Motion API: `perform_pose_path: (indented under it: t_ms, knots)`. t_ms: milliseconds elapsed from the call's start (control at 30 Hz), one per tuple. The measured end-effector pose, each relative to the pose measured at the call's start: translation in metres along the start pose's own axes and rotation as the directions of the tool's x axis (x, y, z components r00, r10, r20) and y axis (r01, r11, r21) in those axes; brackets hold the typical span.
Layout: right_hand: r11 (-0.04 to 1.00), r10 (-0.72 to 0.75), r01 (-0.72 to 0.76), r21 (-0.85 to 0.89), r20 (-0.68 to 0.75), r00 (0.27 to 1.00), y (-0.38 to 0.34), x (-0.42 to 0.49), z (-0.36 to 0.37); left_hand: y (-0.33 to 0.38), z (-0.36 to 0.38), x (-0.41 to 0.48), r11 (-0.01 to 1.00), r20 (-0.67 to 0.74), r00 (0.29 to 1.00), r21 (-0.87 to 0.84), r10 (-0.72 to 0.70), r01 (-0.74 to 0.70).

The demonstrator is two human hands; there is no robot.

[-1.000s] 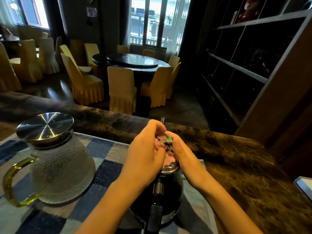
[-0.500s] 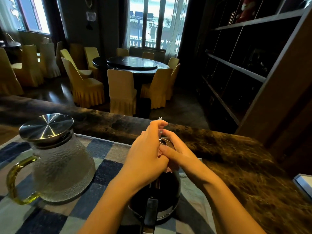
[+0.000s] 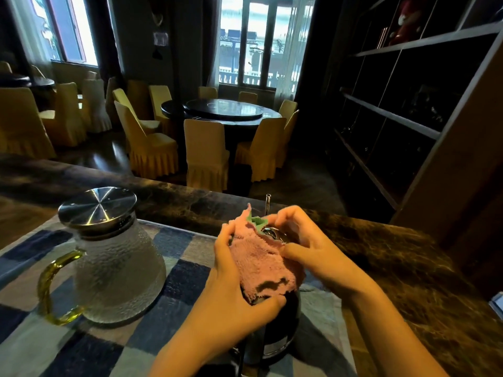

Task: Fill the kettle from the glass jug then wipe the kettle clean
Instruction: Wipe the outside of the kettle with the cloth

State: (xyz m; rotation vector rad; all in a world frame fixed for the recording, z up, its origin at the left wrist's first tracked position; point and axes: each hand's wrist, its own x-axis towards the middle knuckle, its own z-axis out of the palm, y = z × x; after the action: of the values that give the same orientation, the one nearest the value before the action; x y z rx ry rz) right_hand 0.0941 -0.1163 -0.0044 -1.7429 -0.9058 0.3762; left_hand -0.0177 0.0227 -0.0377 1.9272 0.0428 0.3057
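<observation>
A dark kettle stands on the checked cloth in front of me, mostly hidden by my hands. A pink cloth with a green corner is draped over its top. My left hand grips the pink cloth from the left, thumb curled under its lower edge. My right hand pinches the cloth's right edge over the kettle's shiny lid. The textured glass jug, with a steel lid and a yellow handle, stands upright to the left, apart from both hands.
A blue and grey checked mat covers the dark marble counter. A thin glass rod sticks up behind the kettle. Dark shelving rises at the right. Yellow-covered chairs and a round table stand beyond the counter.
The pink cloth, bunched between my hands before, is now spread out over the kettle's top. My hands have moved apart, the left lower and the right to the right.
</observation>
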Motion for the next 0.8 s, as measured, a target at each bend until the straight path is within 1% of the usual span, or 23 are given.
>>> perform_pose_path:
  t_ms: [33,67,100,133,167,200,233,333,367,433,533,633,700,800]
  knots:
    - [0.983,-0.101,0.086,-0.162,-0.089,0.991,-0.007,-0.002,0.005,-0.002,0.000,0.000,0.999,0.014,1.000,-0.043,-0.010,0.011]
    - [0.906,-0.235,0.155,-0.394,-0.163,0.958,-0.015,-0.005,0.012,-0.002,0.000,0.000,0.998,0.022,1.000,-0.069,-0.011,0.012]
    - [0.768,-0.372,0.199,-0.609,-0.170,0.912,-0.020,-0.007,0.020,-0.003,0.001,0.001,0.996,0.029,1.000,-0.084,-0.007,0.010]
    - [0.662,-0.434,0.234,-0.712,-0.110,0.894,-0.022,-0.010,0.026,-0.004,0.002,0.001,0.995,0.038,0.999,-0.096,-0.002,0.006]
    - [0.625,-0.432,0.268,-0.733,-0.039,0.901,-0.023,-0.014,0.032,-0.004,0.003,0.001,0.994,0.044,0.999,-0.105,-0.001,0.005]
    - [0.633,-0.405,0.289,-0.718,0.012,0.914,-0.022,-0.019,0.034,-0.004,0.003,0.001,0.994,0.044,0.999,-0.107,-0.001,0.006]
    - [0.646,-0.385,0.294,-0.704,0.032,0.922,-0.020,-0.023,0.033,-0.004,0.003,0.001,0.995,0.040,0.999,-0.100,0.002,0.002]
    - [0.616,-0.369,0.299,-0.729,0.068,0.927,-0.015,-0.029,0.018,-0.002,0.001,0.000,0.997,0.028,0.999,-0.076,0.020,-0.018]
    - [0.626,-0.358,0.302,-0.719,0.079,0.930,-0.014,-0.030,0.012,-0.001,0.000,0.000,0.997,0.029,0.999,-0.068,0.031,-0.029]
    - [0.684,-0.339,0.296,-0.667,0.069,0.938,-0.011,-0.034,0.002,-0.001,-0.002,0.000,0.998,0.053,0.998,-0.059,0.037,-0.034]
    - [0.769,-0.312,0.243,-0.591,-0.015,0.950,-0.002,-0.029,-0.016,-0.003,-0.004,0.003,0.999,0.108,0.994,-0.043,-0.002,0.007]
    - [0.812,-0.288,0.202,-0.547,-0.074,0.955,0.003,-0.014,-0.022,-0.002,-0.006,0.005,0.999,0.147,0.989,0.020,-0.033,0.030]
    - [0.876,-0.232,0.173,-0.450,-0.078,0.970,0.004,-0.005,-0.016,0.000,-0.005,0.005,1.000,0.155,0.988,0.020,-0.022,0.020]
    - [0.963,-0.132,0.112,-0.245,-0.070,0.989,0.010,0.004,-0.005,0.001,-0.004,0.004,1.000,0.137,0.991,0.020,0.006,-0.009]
